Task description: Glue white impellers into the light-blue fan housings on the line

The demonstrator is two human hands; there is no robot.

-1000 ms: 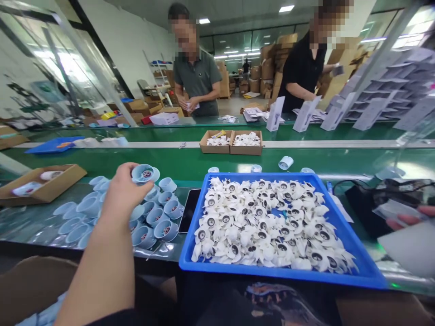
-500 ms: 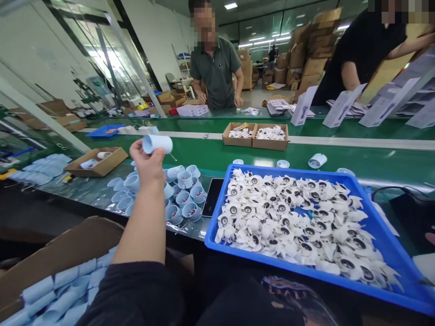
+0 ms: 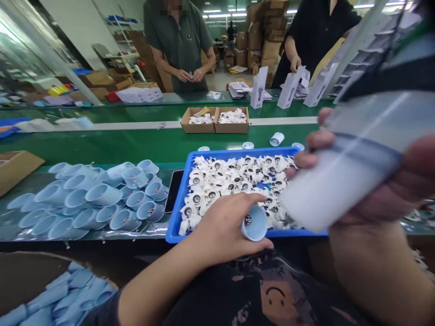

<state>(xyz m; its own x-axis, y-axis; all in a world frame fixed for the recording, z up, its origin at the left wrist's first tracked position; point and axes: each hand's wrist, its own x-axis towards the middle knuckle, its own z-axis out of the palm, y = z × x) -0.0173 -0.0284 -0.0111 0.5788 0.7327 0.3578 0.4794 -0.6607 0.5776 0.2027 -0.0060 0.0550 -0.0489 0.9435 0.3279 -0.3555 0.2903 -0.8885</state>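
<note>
My left hand point(image 3: 222, 224) is closed around a light-blue cylindrical plastic housing point(image 3: 260, 224), its open end turned up toward me. Inside that housing a small motor with reddish copper shows. Very near the camera, my right hand point(image 3: 377, 199) wraps round a translucent whitish bottle point(image 3: 322, 190), tilted and blurred, with a dark part at its upper end. Beyond both hands lies a blue tray point(image 3: 176, 199) heaped with white fan blades point(image 3: 210, 181). More light-blue housings point(image 3: 102, 194) are piled on the bench to the left, several with motors inside.
A dark phone point(image 3: 174, 190) lies between pile and tray. Below left, a cardboard box point(image 3: 30, 267) holds more blue housings. Two small cartons point(image 3: 199, 129) of white parts stand on the green belt point(image 3: 142, 145). Across it are two people point(image 3: 180, 50) and upright white boxes point(image 3: 258, 88).
My left hand has brought the blue housing from above the pile down and right, before the tray. My right hand has come into view with the bottle. The view has turned right.
</note>
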